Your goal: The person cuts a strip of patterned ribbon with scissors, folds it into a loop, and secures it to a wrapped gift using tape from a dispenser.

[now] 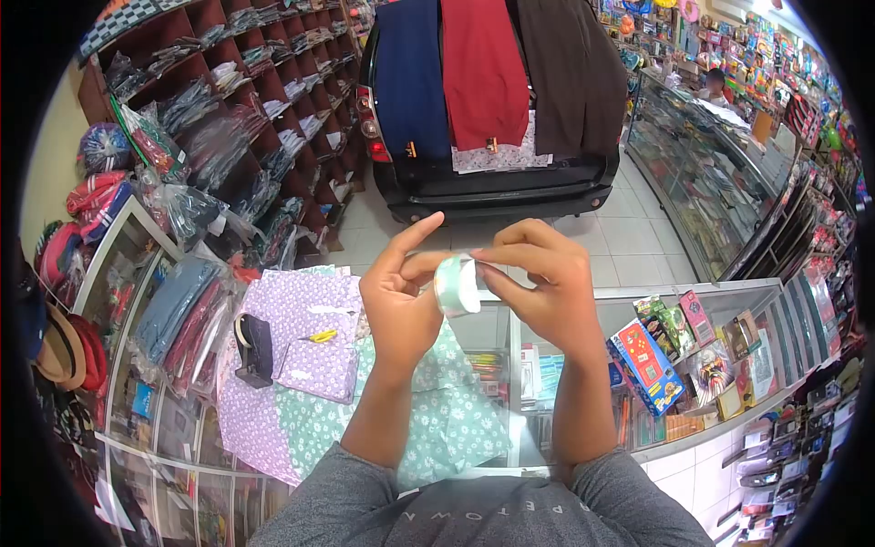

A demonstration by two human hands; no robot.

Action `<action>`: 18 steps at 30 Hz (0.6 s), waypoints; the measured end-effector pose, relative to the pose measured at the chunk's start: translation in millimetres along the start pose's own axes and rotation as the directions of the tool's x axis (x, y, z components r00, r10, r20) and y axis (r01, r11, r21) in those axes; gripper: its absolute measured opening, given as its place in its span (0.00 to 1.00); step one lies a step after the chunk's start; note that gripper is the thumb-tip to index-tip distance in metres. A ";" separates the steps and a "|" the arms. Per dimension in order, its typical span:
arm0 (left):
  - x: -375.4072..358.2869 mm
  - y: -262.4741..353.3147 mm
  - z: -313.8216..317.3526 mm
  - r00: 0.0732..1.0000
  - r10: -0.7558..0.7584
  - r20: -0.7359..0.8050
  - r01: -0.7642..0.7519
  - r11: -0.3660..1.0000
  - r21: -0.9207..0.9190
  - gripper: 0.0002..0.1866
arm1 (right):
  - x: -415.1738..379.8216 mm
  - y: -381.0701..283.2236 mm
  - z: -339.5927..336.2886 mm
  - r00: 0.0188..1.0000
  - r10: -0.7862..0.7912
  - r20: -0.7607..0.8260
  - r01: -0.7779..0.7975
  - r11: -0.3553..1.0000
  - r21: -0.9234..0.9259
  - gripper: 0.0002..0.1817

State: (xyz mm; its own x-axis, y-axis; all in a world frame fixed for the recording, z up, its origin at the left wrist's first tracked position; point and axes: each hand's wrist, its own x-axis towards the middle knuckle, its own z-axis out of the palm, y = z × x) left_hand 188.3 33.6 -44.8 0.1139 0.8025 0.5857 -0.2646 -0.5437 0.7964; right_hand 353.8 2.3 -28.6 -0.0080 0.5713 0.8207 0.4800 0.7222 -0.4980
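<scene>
Above the counter, both hands hold a pale green and white curled band [451,284], ribbon-like or paper; I cannot make out which. My left hand [401,296] grips its left side, one finger pointing up and away. At its upper right edge, my right hand [542,278] pinches with thumb and fingertips. Below my left forearm lies mint floral paper [447,415]. Purple floral paper [305,301] is spread to the left, bearing a folded purple floral packet [319,374]. A black tape dispenser [255,346] stands there beside yellow-handled scissors [321,337].
Boxed toys [647,365] crowd the glass counter [620,296] on the right. Plastic-wrapped clothes [178,310] are stacked at left, before a brown shelf [273,87]. Trousers [485,73] drape over a black car [501,196] ahead. A person [715,84] is behind the far-right showcase [702,164].
</scene>
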 end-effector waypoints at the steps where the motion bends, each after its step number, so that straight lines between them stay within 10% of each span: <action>1: -0.5 0.1 0.1 1.000 -0.015 0.003 0.015 0.999 -0.036 0.29 | 1.3 2.6 0.4 1.000 0.001 -0.001 -0.001 1.000 0.000 0.12; 11: 4.3 1.1 -7.3 0.989 0.121 -0.082 -0.126 0.990 -0.064 0.15 | 1.4 -1.1 -0.2 0.899 -0.415 -0.139 0.374 0.893 -0.251 0.17; 14: 5.9 6.5 -29.1 0.925 -0.305 0.228 0.362 0.891 -0.275 0.20 | -0.9 5.4 5.0 0.860 -0.478 -0.178 0.430 0.868 -0.249 0.17; 18: 1.6 6.7 -31.9 0.861 -0.351 0.367 0.432 0.886 -0.167 0.15 | 1.1 5.5 6.3 0.832 -0.539 -0.127 0.501 0.830 -0.244 0.18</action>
State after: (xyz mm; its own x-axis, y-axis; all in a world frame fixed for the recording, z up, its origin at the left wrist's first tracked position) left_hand 156.2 39.1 -43.3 0.5427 0.7918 0.2804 -0.3453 -0.0941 0.9338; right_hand 350.9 9.3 -32.2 -0.1546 0.0365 0.9873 0.6090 0.7904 0.0661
